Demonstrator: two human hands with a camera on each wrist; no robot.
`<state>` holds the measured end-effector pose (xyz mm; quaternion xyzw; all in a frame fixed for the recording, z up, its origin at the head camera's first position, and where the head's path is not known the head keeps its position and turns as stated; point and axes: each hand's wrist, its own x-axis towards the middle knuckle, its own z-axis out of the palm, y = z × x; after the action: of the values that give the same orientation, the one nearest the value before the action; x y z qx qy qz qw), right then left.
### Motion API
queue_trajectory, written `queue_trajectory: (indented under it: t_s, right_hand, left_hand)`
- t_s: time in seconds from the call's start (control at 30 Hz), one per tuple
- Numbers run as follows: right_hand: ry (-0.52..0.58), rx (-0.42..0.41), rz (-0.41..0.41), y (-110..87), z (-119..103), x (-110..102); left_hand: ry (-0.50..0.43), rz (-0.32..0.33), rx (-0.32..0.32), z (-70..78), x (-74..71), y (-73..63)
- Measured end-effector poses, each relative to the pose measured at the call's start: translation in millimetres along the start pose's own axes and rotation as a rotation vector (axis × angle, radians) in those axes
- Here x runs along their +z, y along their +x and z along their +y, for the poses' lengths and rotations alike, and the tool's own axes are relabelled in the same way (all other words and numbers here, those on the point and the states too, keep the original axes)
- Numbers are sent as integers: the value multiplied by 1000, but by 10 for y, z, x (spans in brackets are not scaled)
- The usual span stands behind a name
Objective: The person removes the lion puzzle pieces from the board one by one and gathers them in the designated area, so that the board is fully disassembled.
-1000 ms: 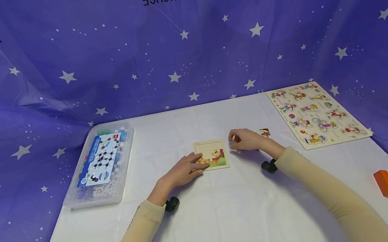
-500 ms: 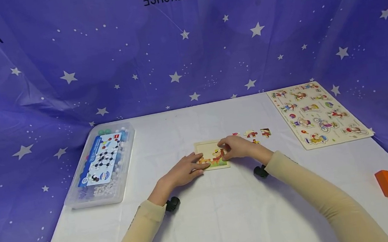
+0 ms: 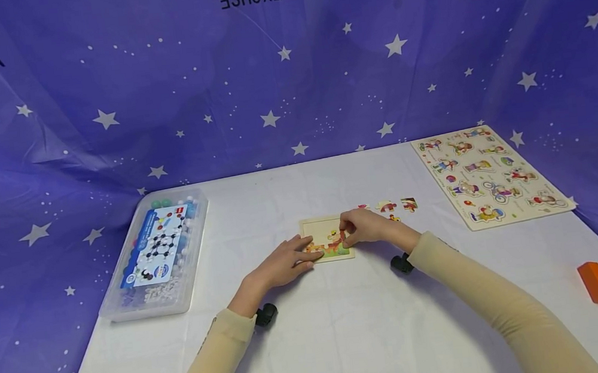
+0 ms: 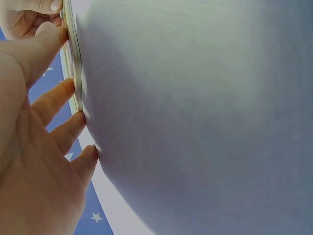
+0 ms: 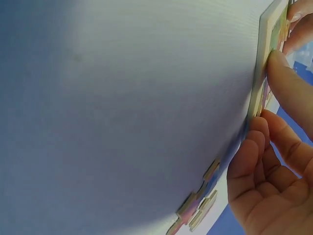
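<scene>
A small wooden jigsaw tray (image 3: 310,220) lies mid-table, its lower part filled with colourful picture pieces (image 3: 334,244). My left hand (image 3: 285,263) rests on its left side, fingers extended; in the left wrist view some fingertips (image 4: 78,117) touch the tray's edge. At the right side, my right hand (image 3: 369,226) has thumb and index finger bent over the tray. A puzzle piece (image 5: 266,90) shows between them in the right wrist view, mostly hidden from the head camera. Several loose puzzle pieces (image 3: 387,206) lie just beyond the right hand.
A clear plastic case (image 3: 193,263) of coloured balls with a molecule label stands at the left. A large peg puzzle board (image 3: 473,194) with cartoon figures lies at the back right. An orange block (image 3: 596,283) sits near the right edge. Behind hangs a purple star-patterned cloth (image 3: 289,79).
My right hand has moved left from beside the loose pieces onto the tray's right side, uncovering those pieces. Over the last half second it barely shifts. The left hand stays put.
</scene>
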<state>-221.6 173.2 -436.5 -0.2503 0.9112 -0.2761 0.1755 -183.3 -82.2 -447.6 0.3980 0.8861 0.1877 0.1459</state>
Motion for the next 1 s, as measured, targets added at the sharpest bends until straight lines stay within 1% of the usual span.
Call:
queue_trajectory:
  t_s: [0.2,0.4,0.63,0.8,1.0]
  right_hand:
    - [44,-1,6,8,4,-5]
    - [38,-1,10,-3,-6,-27]
    - [16,-54,48,11,-13,-49]
    - [35,-33,43,14,10,-45]
    - [75,-36,37,41,42,-44]
  left_hand:
    - [4,-5,-8,4,-14,-9]
    - [4,-12,0,24,-18,-15]
    - [21,-6,-10,15,-19,-8]
    - [12,-14,9,20,-11,-9]
    - [17,-12,-1,12,-10,-18]
